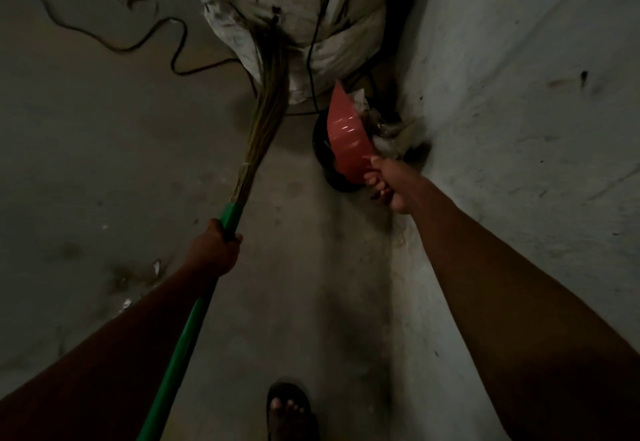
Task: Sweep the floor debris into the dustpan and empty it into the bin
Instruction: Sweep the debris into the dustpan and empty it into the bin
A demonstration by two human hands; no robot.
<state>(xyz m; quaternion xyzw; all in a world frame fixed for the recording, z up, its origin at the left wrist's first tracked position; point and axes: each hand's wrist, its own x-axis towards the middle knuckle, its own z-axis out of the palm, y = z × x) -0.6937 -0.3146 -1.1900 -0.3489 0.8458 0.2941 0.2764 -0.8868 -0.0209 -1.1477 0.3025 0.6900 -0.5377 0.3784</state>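
My right hand [386, 186] grips the handle of a red dustpan [344, 135], tipped on its side over a black bin [323, 160] beside the wall. Pale scraps of debris [381, 129] show at the dustpan's mouth, over the bin. My left hand [216, 250] grips the green handle of a broom [187, 329]. Its straw bristles [266, 118] reach forward to a white sack. The bin's inside is mostly hidden by the dustpan.
A stuffed white sack [294, 18] stands ahead with black cables [149, 42] trailing across the floor to its left. A rough grey wall [519, 129] runs along the right. My sandalled foot [289, 409] is at the bottom. Small paper scraps [156, 267] lie on the floor at left.
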